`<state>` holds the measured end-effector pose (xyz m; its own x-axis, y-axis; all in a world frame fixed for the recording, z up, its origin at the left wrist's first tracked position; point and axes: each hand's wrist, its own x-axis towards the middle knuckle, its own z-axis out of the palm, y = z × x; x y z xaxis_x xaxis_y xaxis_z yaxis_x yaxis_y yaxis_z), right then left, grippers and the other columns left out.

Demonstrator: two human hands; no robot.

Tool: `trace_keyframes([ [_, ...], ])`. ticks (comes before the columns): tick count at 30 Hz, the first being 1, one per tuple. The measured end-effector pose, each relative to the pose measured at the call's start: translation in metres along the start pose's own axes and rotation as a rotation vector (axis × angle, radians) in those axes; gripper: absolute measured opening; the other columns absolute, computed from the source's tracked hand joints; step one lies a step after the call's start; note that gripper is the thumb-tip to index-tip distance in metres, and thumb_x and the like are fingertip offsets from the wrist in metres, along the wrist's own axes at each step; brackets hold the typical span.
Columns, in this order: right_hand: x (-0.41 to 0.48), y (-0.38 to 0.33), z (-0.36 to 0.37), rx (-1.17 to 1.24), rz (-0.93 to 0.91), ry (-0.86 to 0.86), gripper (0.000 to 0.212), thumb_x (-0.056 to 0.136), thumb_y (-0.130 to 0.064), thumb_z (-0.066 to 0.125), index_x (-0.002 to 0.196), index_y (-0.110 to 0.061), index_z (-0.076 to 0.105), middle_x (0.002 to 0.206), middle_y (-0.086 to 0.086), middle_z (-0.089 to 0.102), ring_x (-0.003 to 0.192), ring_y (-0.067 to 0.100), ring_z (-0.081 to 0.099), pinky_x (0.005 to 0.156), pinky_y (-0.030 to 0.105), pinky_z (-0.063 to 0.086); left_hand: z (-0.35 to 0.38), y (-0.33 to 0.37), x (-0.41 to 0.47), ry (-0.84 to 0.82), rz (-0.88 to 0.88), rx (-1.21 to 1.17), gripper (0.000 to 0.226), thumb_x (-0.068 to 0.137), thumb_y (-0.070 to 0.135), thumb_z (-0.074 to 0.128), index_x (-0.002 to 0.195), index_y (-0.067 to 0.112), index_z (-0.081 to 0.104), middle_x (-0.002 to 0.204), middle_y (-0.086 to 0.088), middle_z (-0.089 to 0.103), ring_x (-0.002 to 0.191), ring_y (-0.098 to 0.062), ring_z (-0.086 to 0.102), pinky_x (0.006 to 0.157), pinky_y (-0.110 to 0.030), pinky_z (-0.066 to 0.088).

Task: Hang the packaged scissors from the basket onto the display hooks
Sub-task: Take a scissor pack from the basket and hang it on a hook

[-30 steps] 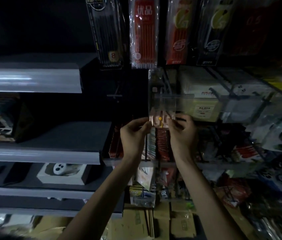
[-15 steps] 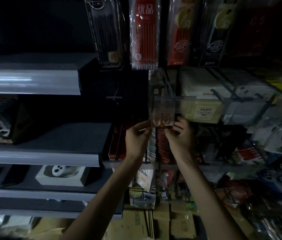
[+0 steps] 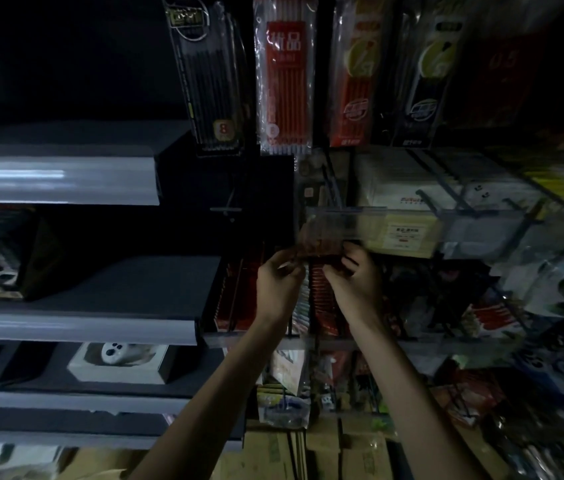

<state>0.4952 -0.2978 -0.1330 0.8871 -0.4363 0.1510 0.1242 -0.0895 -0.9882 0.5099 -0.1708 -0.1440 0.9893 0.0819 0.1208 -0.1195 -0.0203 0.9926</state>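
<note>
clear plastic scissors pack (image 3: 320,242), blurred, stands upright, long axis 12 to 6 o'clock; left hand (image 3: 278,284) pinches its bottom edge from 8 o'clock, right hand (image 3: 356,284) from 4 o'clock, both equally near; its top reaches the price rail (image 3: 412,220), hook not visible

One wide-angle camera, worn on the head, faces forward and close into a dim shop rack (image 3: 446,216). The left hand (image 3: 278,289) and right hand (image 3: 355,285) enter from the bottom edge and meet near centre; grey shelves (image 3: 66,327) fill the left, pen packs (image 3: 285,81) the top.
</note>
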Motion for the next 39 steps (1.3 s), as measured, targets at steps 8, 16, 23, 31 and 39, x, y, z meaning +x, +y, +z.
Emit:
trace_keyframes([
  [8, -0.012, 0.010, -0.008, -0.176, -0.036, -0.030, 0.056, 0.090, -0.005, 0.073, 0.141, -0.018, 0.056, 0.143, 0.001, 0.058, 0.135, 0.019, 0.053, 0.111, 0.039, 0.047, -0.012, 0.006, -0.015, -0.075, 0.049, 0.068, 0.038, 0.101, 0.010, 0.068, 0.138, 0.014, 0.066, 0.120, 0.014, 0.072, 0.108, 0.003, 0.071, 0.085, -0.014, 0.056],
  [16, -0.047, 0.011, -0.015, -0.375, -0.170, -0.091, 0.053, 0.093, -0.014, 0.073, 0.142, -0.024, 0.057, 0.140, -0.007, 0.060, 0.130, 0.007, 0.053, 0.104, 0.024, 0.046, -0.042, 0.009, -0.043, -0.122, 0.096, 0.211, 0.041, 0.102, 0.023, 0.070, 0.142, 0.017, 0.064, 0.134, 0.005, 0.071, 0.119, -0.003, 0.069, 0.093, -0.018, 0.057],
  [23, -0.099, -0.016, 0.000, -0.351, -0.269, -0.361, 0.041, 0.095, -0.035, 0.071, 0.134, -0.035, 0.060, 0.127, -0.026, 0.057, 0.116, -0.018, 0.050, 0.093, 0.003, 0.040, -0.120, 0.018, -0.109, -0.044, 0.223, 0.495, 0.030, 0.102, 0.019, 0.064, 0.131, 0.025, 0.067, 0.124, 0.016, 0.067, 0.110, -0.004, 0.068, 0.088, -0.028, 0.061],
  [31, -0.161, -0.042, 0.098, -0.267, -0.388, -0.894, 0.037, 0.095, -0.040, 0.071, 0.130, -0.032, 0.064, 0.123, -0.022, 0.064, 0.117, -0.004, 0.059, 0.092, 0.012, 0.048, -0.247, 0.030, -0.185, 0.190, 0.176, 0.839, 0.031, 0.103, 0.034, 0.062, 0.132, 0.024, 0.067, 0.129, 0.009, 0.068, 0.113, -0.003, 0.067, 0.089, -0.024, 0.059],
  [39, -0.233, -0.039, 0.225, -0.429, -0.583, -1.292, 0.047, 0.090, -0.051, 0.072, 0.133, -0.035, 0.061, 0.128, -0.016, 0.064, 0.116, -0.001, 0.057, 0.094, 0.019, 0.050, -0.386, 0.010, -0.281, 0.453, -0.092, 1.005, 0.032, 0.098, 0.033, 0.066, 0.130, 0.029, 0.069, 0.130, 0.013, 0.070, 0.113, -0.007, 0.069, 0.089, -0.039, 0.064],
])
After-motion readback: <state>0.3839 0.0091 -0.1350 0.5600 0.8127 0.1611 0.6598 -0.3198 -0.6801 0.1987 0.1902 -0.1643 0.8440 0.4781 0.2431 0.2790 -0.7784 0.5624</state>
